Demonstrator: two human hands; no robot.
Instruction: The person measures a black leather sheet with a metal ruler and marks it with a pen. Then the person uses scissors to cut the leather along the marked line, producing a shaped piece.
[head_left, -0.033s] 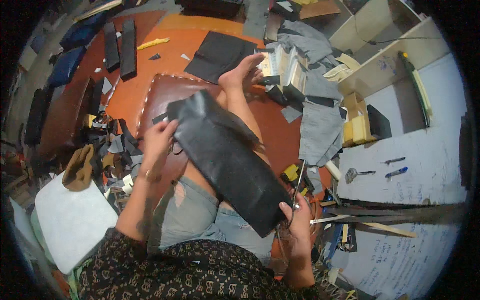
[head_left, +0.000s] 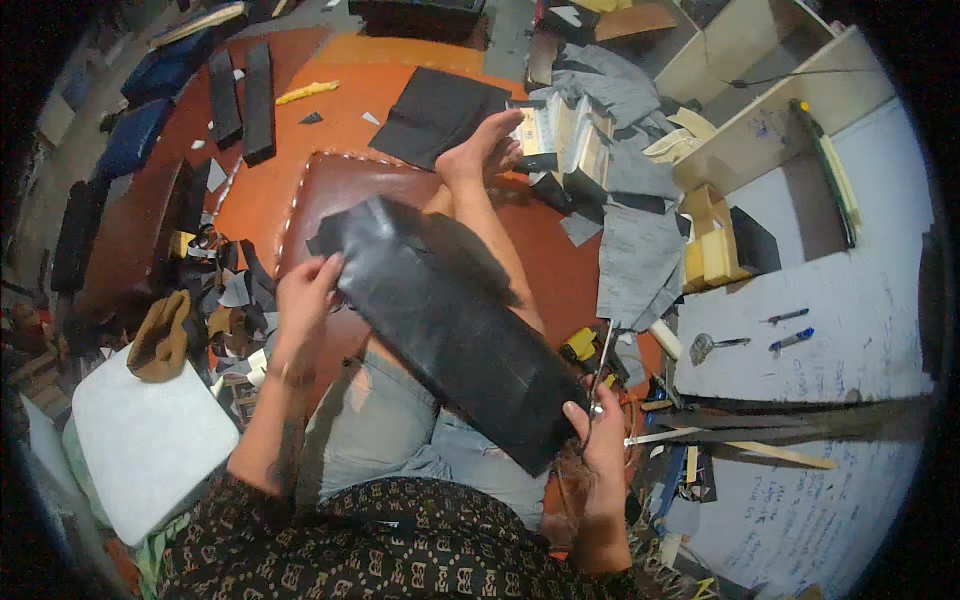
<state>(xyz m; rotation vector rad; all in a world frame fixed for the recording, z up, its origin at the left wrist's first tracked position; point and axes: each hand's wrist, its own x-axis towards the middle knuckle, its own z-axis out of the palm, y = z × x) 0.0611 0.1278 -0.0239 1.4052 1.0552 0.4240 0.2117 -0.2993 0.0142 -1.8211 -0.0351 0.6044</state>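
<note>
A long panel of black, leather-like material (head_left: 450,325) lies slantwise above my lap, its surface shiny and slightly creased at the far end. My left hand (head_left: 308,288) pinches its far left edge between thumb and fingers. At the near right corner, my right hand (head_left: 597,432) grips the panel with the thumb on top. The same hand also holds a pair of scissors (head_left: 604,352), the blades pointing away from me; their handles are partly hidden by the fingers.
A brown padded cushion (head_left: 330,185) and another black sheet (head_left: 440,115) lie ahead on the orange floor covering. Offcuts (head_left: 235,290) pile up at left beside a white board (head_left: 150,440). Books (head_left: 575,140), grey cloth (head_left: 640,250) and a white board with pens (head_left: 790,340) are at right.
My left hand has moved slightly left and toward me, drawing the panel's far end with it. My right hand keeps its hold on the panel and scissors, nearly still.
</note>
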